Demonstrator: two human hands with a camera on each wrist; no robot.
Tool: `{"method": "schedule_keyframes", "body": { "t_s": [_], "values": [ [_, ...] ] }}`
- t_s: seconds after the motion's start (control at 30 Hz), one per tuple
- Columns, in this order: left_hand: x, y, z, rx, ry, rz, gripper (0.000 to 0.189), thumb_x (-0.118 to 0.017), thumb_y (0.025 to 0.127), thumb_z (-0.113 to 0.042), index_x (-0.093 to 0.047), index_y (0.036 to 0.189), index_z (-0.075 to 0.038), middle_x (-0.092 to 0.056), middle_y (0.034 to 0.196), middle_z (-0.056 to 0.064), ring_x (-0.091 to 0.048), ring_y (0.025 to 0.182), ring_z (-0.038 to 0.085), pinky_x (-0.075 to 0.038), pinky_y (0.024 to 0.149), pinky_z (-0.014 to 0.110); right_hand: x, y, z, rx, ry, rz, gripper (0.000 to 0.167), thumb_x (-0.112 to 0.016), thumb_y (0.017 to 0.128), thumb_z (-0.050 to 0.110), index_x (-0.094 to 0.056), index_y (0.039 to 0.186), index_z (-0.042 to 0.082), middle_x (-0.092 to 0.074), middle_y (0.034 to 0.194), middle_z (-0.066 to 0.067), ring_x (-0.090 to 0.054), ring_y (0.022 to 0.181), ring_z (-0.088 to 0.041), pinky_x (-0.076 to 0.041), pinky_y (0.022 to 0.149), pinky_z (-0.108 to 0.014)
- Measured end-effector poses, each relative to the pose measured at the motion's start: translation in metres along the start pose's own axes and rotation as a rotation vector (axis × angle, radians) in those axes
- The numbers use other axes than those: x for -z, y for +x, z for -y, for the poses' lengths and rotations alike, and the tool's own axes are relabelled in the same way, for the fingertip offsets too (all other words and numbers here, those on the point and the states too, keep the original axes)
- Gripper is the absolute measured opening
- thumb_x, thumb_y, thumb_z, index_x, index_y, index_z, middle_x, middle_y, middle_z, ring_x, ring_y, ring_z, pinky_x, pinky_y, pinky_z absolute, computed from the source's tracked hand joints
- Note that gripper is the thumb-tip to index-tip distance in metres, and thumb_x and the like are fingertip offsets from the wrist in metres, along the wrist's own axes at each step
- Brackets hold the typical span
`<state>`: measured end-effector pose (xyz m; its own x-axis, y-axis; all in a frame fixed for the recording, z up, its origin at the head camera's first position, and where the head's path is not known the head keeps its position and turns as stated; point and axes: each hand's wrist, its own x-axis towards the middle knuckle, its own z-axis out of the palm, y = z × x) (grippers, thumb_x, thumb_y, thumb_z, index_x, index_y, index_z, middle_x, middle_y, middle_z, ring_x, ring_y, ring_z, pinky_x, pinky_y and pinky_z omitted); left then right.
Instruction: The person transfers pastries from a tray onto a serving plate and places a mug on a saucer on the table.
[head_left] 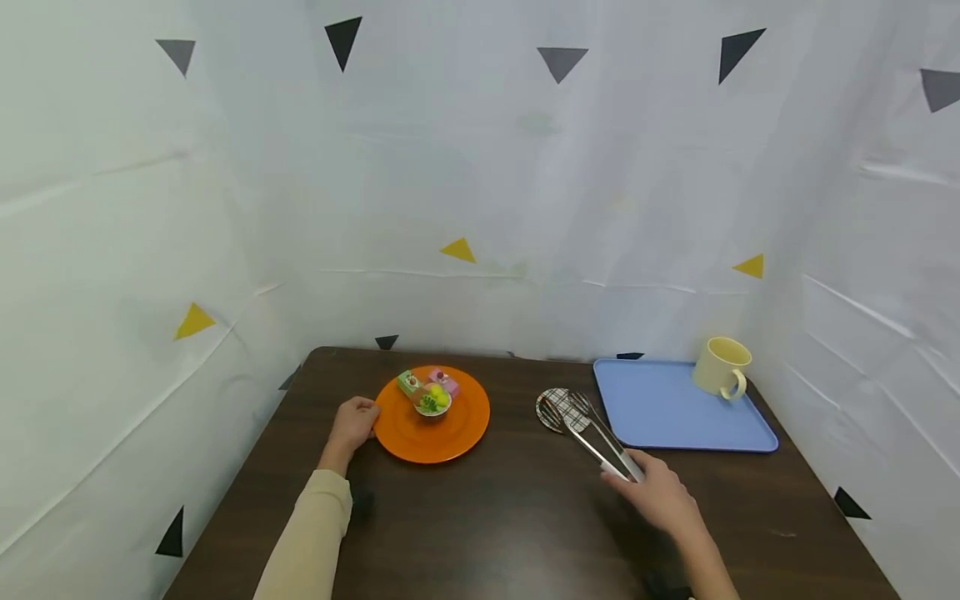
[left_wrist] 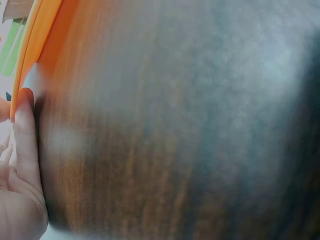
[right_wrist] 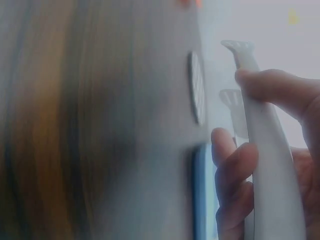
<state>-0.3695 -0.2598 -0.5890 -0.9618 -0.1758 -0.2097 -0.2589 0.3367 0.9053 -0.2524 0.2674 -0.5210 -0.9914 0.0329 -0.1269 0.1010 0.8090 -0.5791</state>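
Observation:
At the left, my left hand pinches the near-left rim of an orange plate. The left wrist view shows a finger under the rim. On the plate sit a small bowl of yellow and green pieces, a green cake-like piece and a pink one. Farther right, my right hand grips metal tongs above the table. The tongs' two arms are spread, their tips overlapping a round checked coaster in the head view. Thumb and fingers wrap the tongs' handle.
A blue tray lies at the back right of the dark wooden table. On its right end stands a pale yellow mug, handle toward the front. White sheeting with coloured triangles rises behind and along both sides.

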Motion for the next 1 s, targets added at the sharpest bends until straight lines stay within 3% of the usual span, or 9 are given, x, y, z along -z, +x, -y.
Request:
{"method": "schedule_keyframes", "body": {
  "t_s": [0.23, 0.53, 0.77, 1.0],
  "values": [
    [-0.004, 0.001, -0.001, -0.005, 0.004, -0.019, 0.033, -0.055, 0.111, -0.020, -0.063, 0.132, 0.004, -0.070, 0.117, 0.020, -0.064, 0.083, 0.019, -0.057, 0.070, 0.026, 0.026, -0.007, -0.038, -0.084, 0.004, -0.018, 0.084, -0.071, 0.096, 0.065, -0.054, 0.153, 0.006, -0.067, 0.135, -0.027, -0.067, 0.109, -0.037, -0.052, 0.075, -0.051],
    [-0.001, -0.003, 0.003, -0.007, 0.010, -0.010, 0.036, -0.055, 0.111, -0.021, -0.062, 0.135, 0.004, -0.070, 0.122, 0.022, -0.064, 0.085, 0.018, -0.057, 0.071, 0.026, 0.041, -0.021, -0.069, -0.195, -0.016, -0.074, 0.099, -0.065, 0.098, 0.067, -0.024, 0.166, 0.007, -0.052, 0.144, -0.039, -0.064, 0.111, -0.052, -0.052, 0.075, -0.057],
    [0.003, -0.007, 0.003, 0.003, 0.031, -0.023, 0.037, -0.054, 0.112, -0.023, -0.060, 0.137, 0.003, -0.069, 0.129, 0.024, -0.064, 0.087, 0.019, -0.056, 0.072, 0.025, 0.050, -0.031, -0.092, -0.279, -0.016, -0.084, 0.097, -0.063, 0.099, 0.067, -0.027, 0.164, 0.005, -0.052, 0.142, -0.041, -0.061, 0.113, -0.060, -0.050, 0.074, -0.062],
    [-0.004, -0.007, 0.001, -0.012, 0.021, -0.003, 0.038, -0.053, 0.112, -0.023, -0.060, 0.138, 0.004, -0.068, 0.127, 0.023, -0.064, 0.088, 0.019, -0.057, 0.073, 0.026, 0.061, -0.040, -0.121, -0.402, -0.009, -0.123, 0.102, -0.065, 0.095, 0.068, -0.027, 0.161, -0.001, -0.049, 0.143, -0.041, -0.061, 0.110, -0.058, -0.050, 0.075, -0.063]
  ]
}}
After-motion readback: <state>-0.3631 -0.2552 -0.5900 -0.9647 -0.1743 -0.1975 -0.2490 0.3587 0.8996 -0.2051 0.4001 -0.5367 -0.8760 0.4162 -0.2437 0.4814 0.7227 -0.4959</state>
